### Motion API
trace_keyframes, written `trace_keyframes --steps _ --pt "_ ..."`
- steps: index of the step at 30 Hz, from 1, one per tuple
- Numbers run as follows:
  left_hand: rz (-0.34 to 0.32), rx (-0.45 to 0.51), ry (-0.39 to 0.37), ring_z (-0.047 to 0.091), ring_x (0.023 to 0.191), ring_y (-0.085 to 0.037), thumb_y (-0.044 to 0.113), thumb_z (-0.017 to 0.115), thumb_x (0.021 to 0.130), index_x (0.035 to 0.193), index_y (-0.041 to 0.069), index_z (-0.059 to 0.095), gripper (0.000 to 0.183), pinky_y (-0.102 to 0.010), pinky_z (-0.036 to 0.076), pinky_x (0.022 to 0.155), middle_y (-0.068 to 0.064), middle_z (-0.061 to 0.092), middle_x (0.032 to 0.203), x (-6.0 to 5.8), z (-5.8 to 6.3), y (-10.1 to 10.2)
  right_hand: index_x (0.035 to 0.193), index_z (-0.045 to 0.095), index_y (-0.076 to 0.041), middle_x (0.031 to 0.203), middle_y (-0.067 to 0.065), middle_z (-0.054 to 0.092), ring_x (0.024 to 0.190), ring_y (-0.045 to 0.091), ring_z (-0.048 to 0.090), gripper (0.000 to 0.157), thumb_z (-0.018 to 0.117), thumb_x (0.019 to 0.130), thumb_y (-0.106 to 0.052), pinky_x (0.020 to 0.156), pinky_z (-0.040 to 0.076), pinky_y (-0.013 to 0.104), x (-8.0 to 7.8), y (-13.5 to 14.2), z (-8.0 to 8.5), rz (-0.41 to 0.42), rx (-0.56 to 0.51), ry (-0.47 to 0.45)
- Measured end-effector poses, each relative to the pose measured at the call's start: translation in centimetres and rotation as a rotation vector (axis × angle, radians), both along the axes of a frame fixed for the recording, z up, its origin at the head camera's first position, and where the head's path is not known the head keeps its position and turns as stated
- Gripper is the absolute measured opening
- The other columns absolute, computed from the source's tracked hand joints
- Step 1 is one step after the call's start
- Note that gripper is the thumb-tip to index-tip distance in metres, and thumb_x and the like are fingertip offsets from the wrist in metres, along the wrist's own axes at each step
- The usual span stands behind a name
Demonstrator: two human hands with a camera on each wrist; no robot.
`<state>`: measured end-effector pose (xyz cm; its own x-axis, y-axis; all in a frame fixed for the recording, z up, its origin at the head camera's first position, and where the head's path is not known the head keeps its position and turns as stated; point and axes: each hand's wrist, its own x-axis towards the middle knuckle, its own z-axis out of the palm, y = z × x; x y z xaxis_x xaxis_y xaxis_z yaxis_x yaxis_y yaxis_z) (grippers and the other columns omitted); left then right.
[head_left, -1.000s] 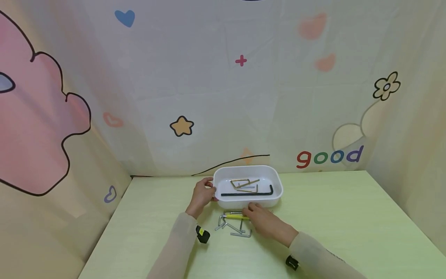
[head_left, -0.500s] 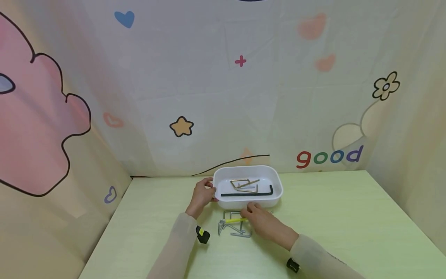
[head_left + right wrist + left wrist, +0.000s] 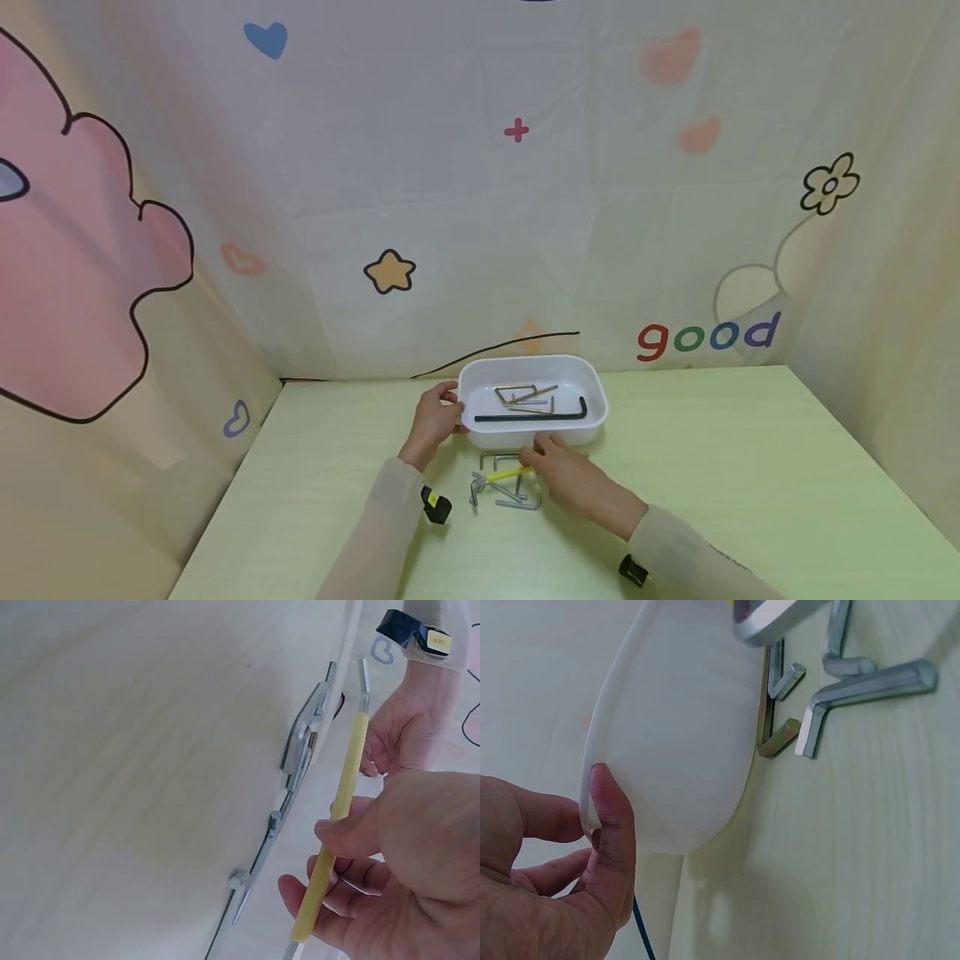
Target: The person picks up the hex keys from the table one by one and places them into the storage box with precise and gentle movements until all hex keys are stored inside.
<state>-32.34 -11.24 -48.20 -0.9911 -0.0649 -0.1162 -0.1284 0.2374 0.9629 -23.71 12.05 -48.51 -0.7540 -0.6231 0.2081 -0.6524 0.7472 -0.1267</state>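
Note:
My left hand (image 3: 433, 423) pinches the left rim of a white plastic tub (image 3: 502, 439); in the left wrist view the thumb lies on its outer wall (image 3: 682, 727). Inside the tub are a long black hex key (image 3: 525, 417) and several smaller brass-coloured and silver ones. My right hand (image 3: 573, 475) grips a silver hex key with a yellow sleeve (image 3: 510, 473), just in front of the tub. From the right wrist, thumb and fingers close around that sleeve (image 3: 346, 776), with bent metal sticking out beyond it. Beneath lie several loose silver hex keys (image 3: 870, 688).
The loose keys (image 3: 517, 505) lie on a pale green-yellow table (image 3: 720, 467) near the tub's front wall. Behind the tub hangs a printed curtain (image 3: 465, 208). Each forearm wears a black wrist device (image 3: 437, 506).
The yellow-sleeved hex key in my right hand has tilted, its left end dropping toward the table's front. Both hands stay nearly in place, and the tub has not moved.

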Motion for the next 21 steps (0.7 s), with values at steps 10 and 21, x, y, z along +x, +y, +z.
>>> trace_keyframes --steps 10,21 --pt "-0.007 0.007 0.015 0.058 0.078 -0.022 0.002 0.057 0.093 0.136 0.003 0.053 0.043 -0.025 0.06 0.058 -0.011 0.049 0.106 0.16 0.09 -0.01 0.106 0.061 -0.015 0.092 -0.001 0.045 0.087 0.016 0.044 0.042 0.06 0.078 0.016 0.07 0.045 0.028 0.22 0.12 0.99 0.016 -0.012 0.038" --pt "-0.01 0.005 0.025 0.058 0.076 -0.021 0.002 0.057 0.093 0.136 0.002 0.054 0.044 -0.025 0.06 0.058 -0.012 0.05 0.105 0.2 0.16 0.0 0.099 0.063 -0.018 0.088 -0.003 0.05 0.085 0.016 0.045 0.039 0.063 0.076 0.014 0.076 0.042 0.034 0.16 0.42 0.88 0.009 -0.009 0.143"
